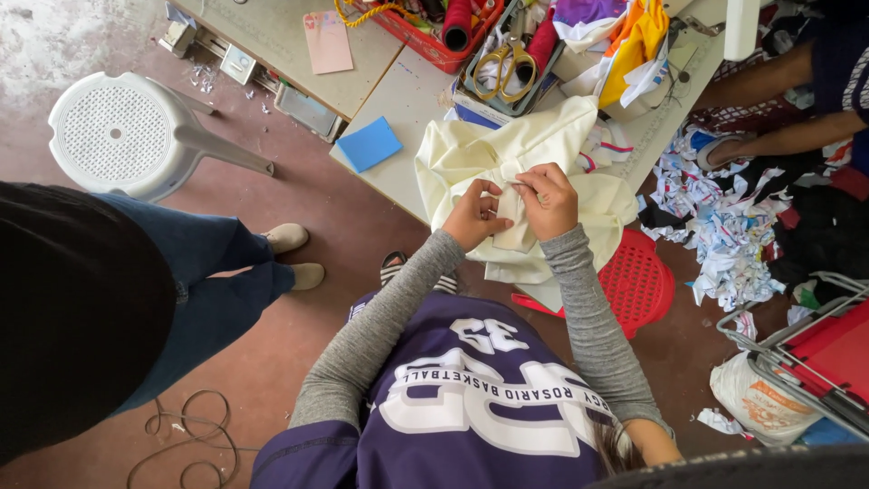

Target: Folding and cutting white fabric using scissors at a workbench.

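Note:
My left hand (472, 215) and my right hand (549, 199) meet over a cream cloth (534, 149) that hangs off the edge of a pale worktable (412, 100). Both hands pinch a narrow folded strip of that cloth between the fingers, the right hand slightly higher. Grey sleeves cover both my arms, and my purple jersey fills the bottom of the view. Whether a needle or pin is in my fingers I cannot tell.
Yellow-handled scissors (504, 68), a red basket of thread spools (434, 36) and a blue pad (368, 145) lie on the table. A red stool (641, 285) stands below it, a white stool (118, 131) at left. A person in jeans (208, 272) stands left; another person's arms (769, 109) show right, above cloth scraps (724, 226).

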